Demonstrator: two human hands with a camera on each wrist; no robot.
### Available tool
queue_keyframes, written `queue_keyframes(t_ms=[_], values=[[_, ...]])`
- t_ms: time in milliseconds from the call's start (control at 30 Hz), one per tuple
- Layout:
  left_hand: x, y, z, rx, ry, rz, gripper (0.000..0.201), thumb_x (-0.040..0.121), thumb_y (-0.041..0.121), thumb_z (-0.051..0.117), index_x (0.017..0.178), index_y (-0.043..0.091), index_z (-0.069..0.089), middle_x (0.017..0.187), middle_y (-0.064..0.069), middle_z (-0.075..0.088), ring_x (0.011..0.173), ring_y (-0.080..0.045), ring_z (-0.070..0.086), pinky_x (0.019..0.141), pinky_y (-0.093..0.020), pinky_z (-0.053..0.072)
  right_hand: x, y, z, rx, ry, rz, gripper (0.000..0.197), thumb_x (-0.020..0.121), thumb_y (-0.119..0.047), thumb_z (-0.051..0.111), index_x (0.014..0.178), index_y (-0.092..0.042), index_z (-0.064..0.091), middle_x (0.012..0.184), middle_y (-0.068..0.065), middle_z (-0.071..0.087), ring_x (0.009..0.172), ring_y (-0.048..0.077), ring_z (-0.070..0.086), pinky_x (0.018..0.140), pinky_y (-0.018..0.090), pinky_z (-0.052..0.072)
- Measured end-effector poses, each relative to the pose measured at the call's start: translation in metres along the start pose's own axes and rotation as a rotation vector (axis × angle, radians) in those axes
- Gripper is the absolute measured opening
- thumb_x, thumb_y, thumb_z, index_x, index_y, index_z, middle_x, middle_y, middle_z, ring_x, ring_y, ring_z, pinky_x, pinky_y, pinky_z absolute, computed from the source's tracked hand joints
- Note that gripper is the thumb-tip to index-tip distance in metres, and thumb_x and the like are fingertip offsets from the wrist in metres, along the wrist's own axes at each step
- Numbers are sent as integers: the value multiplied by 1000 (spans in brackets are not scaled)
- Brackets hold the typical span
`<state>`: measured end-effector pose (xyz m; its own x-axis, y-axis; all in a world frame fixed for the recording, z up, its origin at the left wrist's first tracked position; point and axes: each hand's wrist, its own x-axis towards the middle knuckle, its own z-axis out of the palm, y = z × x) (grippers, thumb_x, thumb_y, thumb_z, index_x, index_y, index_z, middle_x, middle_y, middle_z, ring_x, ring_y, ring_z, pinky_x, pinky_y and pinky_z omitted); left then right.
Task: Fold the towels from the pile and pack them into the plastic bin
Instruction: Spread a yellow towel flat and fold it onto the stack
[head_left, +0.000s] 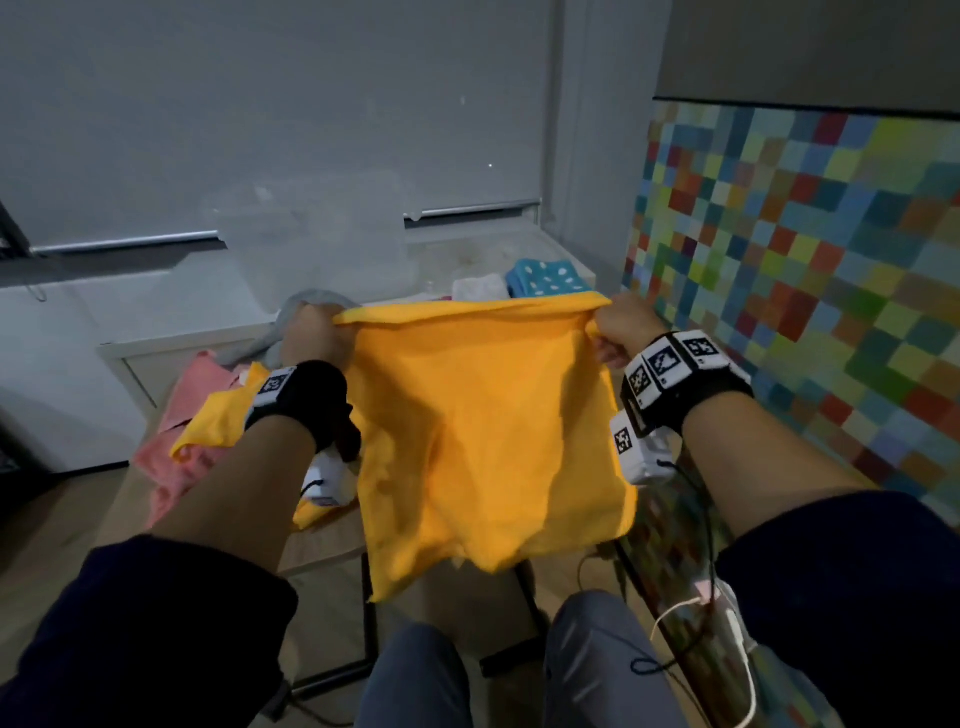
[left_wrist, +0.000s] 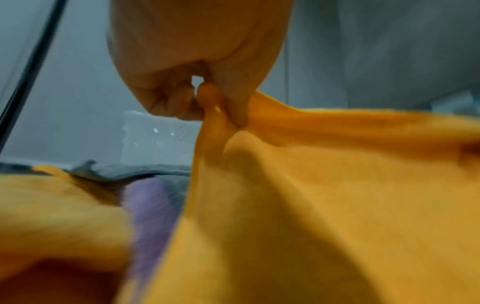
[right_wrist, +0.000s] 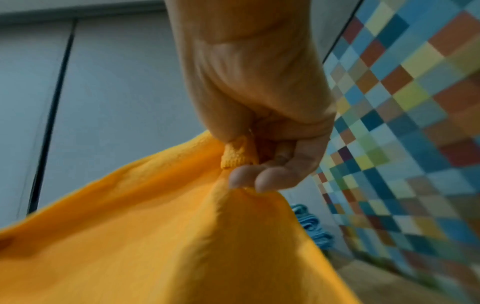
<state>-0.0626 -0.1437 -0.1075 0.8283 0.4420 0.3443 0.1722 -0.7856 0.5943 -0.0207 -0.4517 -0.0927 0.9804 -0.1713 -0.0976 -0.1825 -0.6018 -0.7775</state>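
Observation:
An orange towel (head_left: 483, 426) hangs spread out in the air in front of me, its top edge stretched level between both hands. My left hand (head_left: 311, 332) pinches the top left corner (left_wrist: 215, 115) between thumb and fingers. My right hand (head_left: 623, 327) grips the top right corner (right_wrist: 239, 156) in curled fingers. Below on the table lies the pile: a pink towel (head_left: 176, 415), another orange towel (head_left: 218, 421), a grey one (head_left: 311, 301) and a purple one (left_wrist: 150, 214). A clear plastic bin (head_left: 311, 239) stands behind the pile, faint against the wall.
A blue towel with white dots (head_left: 545, 278) and a white cloth (head_left: 478, 286) lie on the ledge at the back right. A wall of coloured tiles (head_left: 805, 260) runs along the right. The wooden table's (head_left: 322, 545) front edge is near my knees (head_left: 597, 649).

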Motion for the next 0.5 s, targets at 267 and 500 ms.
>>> queue_keyframes(t_ms=[267, 500], values=[[35, 64, -47, -692, 306, 174, 24, 70, 24, 50, 73, 6, 65, 76, -24, 64, 76, -35, 62, 63, -29, 42, 8, -66, -52, 591, 399, -411, 22, 91, -10, 38, 96, -24, 54, 101, 4, 62, 83, 18, 63, 68, 35, 58], [-2, 66, -37, -805, -113, 314, 22, 83, 18, 55, 63, 19, 47, 57, 4, 47, 53, -2, 45, 56, -20, 41, 1, -20, -53, 538, 831, -352, 31, 78, -12, 47, 56, -26, 31, 75, -4, 42, 64, 6, 38, 57, 13, 28]])
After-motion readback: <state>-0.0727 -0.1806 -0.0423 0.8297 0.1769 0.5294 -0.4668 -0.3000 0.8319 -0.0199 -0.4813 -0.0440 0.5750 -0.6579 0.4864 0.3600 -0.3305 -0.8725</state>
